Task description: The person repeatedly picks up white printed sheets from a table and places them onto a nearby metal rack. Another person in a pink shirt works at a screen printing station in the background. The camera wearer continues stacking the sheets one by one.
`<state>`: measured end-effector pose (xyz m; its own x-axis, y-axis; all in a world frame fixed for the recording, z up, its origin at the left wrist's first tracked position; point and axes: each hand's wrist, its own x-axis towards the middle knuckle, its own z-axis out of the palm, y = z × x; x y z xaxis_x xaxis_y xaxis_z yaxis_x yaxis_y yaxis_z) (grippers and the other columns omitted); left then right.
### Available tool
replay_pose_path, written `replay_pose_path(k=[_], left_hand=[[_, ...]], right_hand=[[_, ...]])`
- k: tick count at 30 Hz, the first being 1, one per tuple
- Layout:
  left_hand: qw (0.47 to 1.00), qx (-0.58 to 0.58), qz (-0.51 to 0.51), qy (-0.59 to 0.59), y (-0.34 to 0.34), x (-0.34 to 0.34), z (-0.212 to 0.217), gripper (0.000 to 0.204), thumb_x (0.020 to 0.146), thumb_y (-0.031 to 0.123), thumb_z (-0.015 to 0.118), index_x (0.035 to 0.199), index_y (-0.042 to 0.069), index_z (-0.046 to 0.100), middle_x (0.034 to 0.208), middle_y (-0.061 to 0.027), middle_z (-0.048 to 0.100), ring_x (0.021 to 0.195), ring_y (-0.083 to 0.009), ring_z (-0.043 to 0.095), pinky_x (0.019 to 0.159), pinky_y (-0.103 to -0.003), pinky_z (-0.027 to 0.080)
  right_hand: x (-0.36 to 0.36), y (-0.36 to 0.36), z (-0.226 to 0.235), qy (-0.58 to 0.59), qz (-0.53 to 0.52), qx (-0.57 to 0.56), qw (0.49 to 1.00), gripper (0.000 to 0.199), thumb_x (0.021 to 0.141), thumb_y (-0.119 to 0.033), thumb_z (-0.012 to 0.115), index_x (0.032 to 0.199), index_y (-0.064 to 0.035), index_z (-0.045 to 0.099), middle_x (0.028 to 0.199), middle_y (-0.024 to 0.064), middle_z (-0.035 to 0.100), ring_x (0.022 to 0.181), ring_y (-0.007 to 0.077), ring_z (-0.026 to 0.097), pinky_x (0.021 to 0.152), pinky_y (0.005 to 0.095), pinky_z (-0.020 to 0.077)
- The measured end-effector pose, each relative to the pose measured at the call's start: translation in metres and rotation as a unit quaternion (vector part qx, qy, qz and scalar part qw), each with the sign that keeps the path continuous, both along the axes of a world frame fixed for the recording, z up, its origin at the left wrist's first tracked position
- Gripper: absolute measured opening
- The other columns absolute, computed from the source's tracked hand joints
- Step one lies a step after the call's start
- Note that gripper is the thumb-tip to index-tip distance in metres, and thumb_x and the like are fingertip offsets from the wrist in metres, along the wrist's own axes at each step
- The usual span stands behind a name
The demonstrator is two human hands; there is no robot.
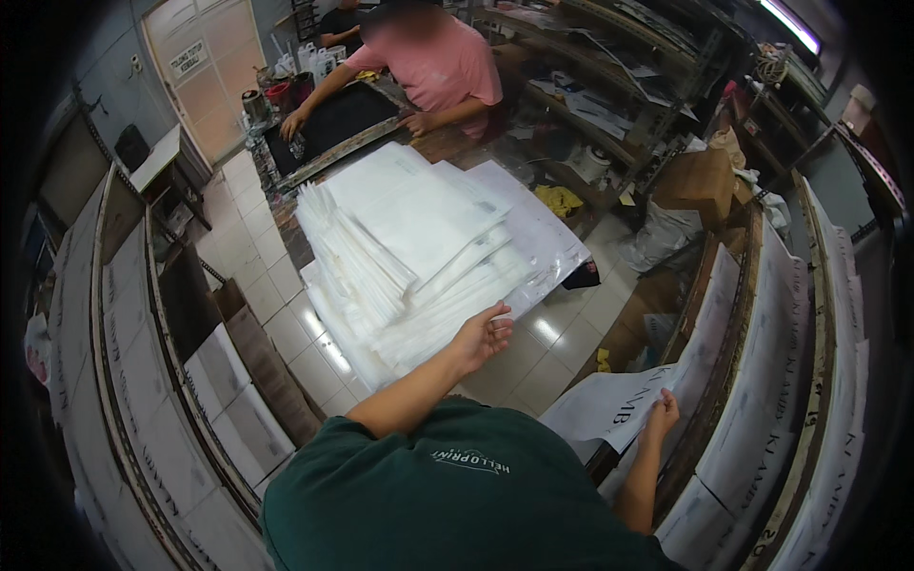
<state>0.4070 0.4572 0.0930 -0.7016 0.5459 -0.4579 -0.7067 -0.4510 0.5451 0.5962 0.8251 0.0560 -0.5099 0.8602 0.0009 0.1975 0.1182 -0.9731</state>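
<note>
My right hand (pixel 664 411) is closed on the edge of a white printed sheet (pixel 600 403), possibly a plastic bag, with dark lettering. The sheet hangs bent beside the rack on my right. My left hand (pixel 484 337) reaches forward with its fingers loosely curled and apart, holding nothing. It is nearest the front right corner of a big pile of white sheets (pixel 419 205) on the table; whether it touches them I cannot tell. The pile's left part is fanned out in many thin layers, and a flatter sheet (pixel 547 233) lies to its right.
Slanted racks of printed white sheets stand at my left (pixel 129 333) and right (pixel 752 381). Across the table a person in a pink shirt (pixel 443 67) works over a dark printing screen (pixel 333 128). A cardboard box (pixel 695 181) and shelves (pixel 609 86) stand at the back right.
</note>
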Motion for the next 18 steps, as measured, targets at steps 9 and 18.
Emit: replay_pose_path(k=[9, 18], left_hand=[[0.999, 0.002, 0.046, -0.013, -0.012, -0.007, 0.001, 0.038, 0.082, 0.039, 0.054, 0.108, 0.012, 0.05, 0.093, -0.0007, 0.047, 0.082, -0.0105, 0.046, 0.07, -0.025, 0.041], [1.0, 0.004, 0.025, -0.015, 0.0, -0.006, -0.008, 0.041, 0.082, 0.039, 0.055, 0.111, 0.011, 0.048, 0.091, -0.001, 0.046, 0.083, -0.0116, 0.045, 0.07, -0.025, 0.04]], right_hand=[[-0.033, -0.02, 0.017, -0.013, 0.033, 0.025, 0.999, 0.038, 0.071, 0.007, 0.041, 0.106, 0.0015, 0.055, 0.088, 0.0043, 0.053, 0.069, 0.0091, 0.047, 0.062, 0.0199, 0.0383], [-0.014, -0.007, -0.013, -0.005, -0.012, 0.056, 0.998, 0.039, 0.069, 0.007, 0.042, 0.105, 0.001, 0.056, 0.08, 0.0028, 0.05, 0.063, 0.0096, 0.045, 0.057, 0.0213, 0.0385]])
